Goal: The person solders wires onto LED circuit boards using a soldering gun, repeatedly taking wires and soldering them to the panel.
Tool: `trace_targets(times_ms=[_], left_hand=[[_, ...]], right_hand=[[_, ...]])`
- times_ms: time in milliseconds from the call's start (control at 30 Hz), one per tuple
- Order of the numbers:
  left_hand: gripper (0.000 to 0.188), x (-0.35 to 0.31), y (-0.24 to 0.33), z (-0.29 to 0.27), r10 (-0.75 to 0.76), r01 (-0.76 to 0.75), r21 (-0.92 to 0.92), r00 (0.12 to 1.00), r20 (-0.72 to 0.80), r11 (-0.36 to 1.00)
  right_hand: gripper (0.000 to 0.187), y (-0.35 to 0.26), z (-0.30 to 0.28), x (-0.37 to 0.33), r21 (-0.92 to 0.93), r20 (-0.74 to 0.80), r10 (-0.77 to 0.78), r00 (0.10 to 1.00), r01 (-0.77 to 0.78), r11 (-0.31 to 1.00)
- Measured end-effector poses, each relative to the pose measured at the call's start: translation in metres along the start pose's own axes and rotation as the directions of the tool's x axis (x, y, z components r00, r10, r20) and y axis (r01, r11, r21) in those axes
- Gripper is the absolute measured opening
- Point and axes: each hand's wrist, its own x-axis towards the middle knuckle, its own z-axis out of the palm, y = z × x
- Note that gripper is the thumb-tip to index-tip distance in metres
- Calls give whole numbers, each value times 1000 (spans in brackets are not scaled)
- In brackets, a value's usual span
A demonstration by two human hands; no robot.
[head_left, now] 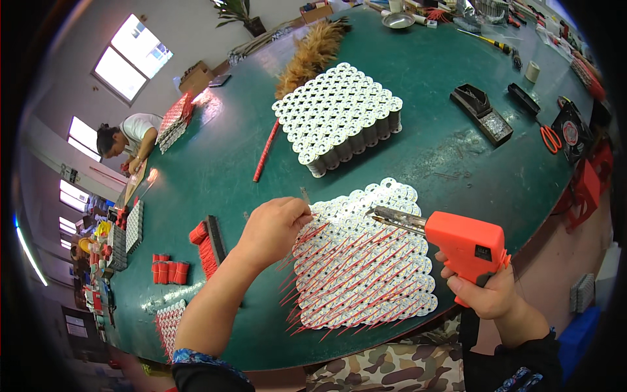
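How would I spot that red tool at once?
On the big green table, find the white scalloped panel at the near edge. At its right side, the right hand grips the red tool, its narrow nose over the panel. Nothing else nearby is pistol-shaped.

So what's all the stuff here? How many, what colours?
table: one, green, middle
panel: one, white, front
strands: many, red, across panel
big block: one, white and grey, beyond panel
more blocks: several, white and red, left
feather duster: one, brown, behind block
bundles: several, red, left
box: one, black, right
scissors: one, orange handles, far right
dish: one, silver, top
plant: one, green, top left
windows: several, white, left
co-worker: one, white top, upper left
other items: many, mixed colours, table edges
gun-shaped tool: one, red, at panel's right
camouflage clothing: one, green and brown, bottom
left fingers: one hand, bare, near panel's edge
right fingers: one hand, bare, around tool
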Motion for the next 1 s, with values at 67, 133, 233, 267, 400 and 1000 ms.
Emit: trace_targets(times_ms=[67, 133, 233, 267, 400, 1000], left_hand=[[6, 1, 3, -1, -52, 53, -16, 996, 71, 998], [8, 0, 3, 2, -9, 12, -38, 997, 82, 999], [10, 1, 6, 8, -6, 9, -20, 993, 118, 1000], [10, 2, 6, 11, -6, 8, -17, 993, 117, 1000], [11, 8, 8, 12, 65, -82, 102, 985, 158, 991], [16, 32, 37, 4, -38, -180, 454, 902, 430, 873]], right_hand=[[52, -1, 0, 1, -9, 0, -12, 1000, 12, 1000], [52, -1, -1, 0, -15, 2, -23, 1000, 23, 1000], [52, -2, -2, 0, -7, 10, -30, 999, 30, 1000], [52, -3, -2, -1, 2, 1, -17, 1000, 17, 1000], [52, -1, -5, -4, 31, -18, -17, 1000, 18, 999], [53, 4, -16, -10, 35, -51, -22, 998, 23, 999]])
